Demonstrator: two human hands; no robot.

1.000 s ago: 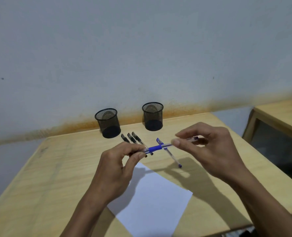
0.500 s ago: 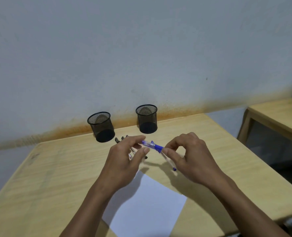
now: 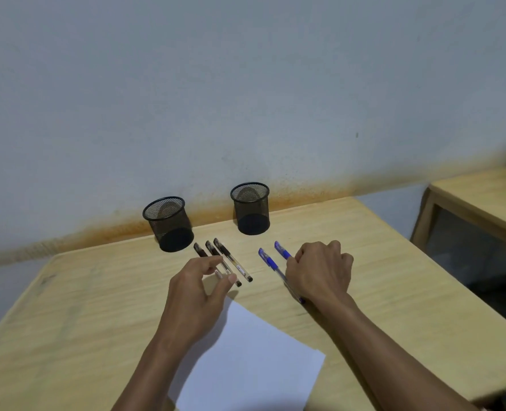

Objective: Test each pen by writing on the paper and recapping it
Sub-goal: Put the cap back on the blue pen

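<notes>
Here the right hand (image 3: 320, 271) is seen knuckles-up with its fingers curled over a blue pen (image 3: 282, 250), whose capped end sticks out past the fingers toward the wall; the rest of the barrel is hidden beneath the hand, so a grasp is judged likely, perhaps a setting-down, but whether it is pinched or merely covered cannot be told for certain. Just beside it a second blue pen (image 3: 271, 264) lies on the counter (image 3: 394, 277), capped, running parallel and partly passing under the wrist. The two blue pens are kept together, which suggests a sorted group.

The left hand (image 3: 200, 287) is held released, thumb and forefinger spread apart with nothing between them, poised over the near ends of three black pens (image 3: 231, 262). These are laid side by side, caps pointing to the wall, touching or nearly so. The reach is judged to be aimed at picking one of them as the next pen for testing.

Below both hands a white sheet of paper (image 3: 254, 360) is set at an angle on the counter, near enough for writing; no marks can be made out on it. At the back, two black mesh cups (image 3: 168, 223) stand near the wall, well apart from each other; nothing is seen inside them, and they are probably meant for sorting the pens.
</notes>
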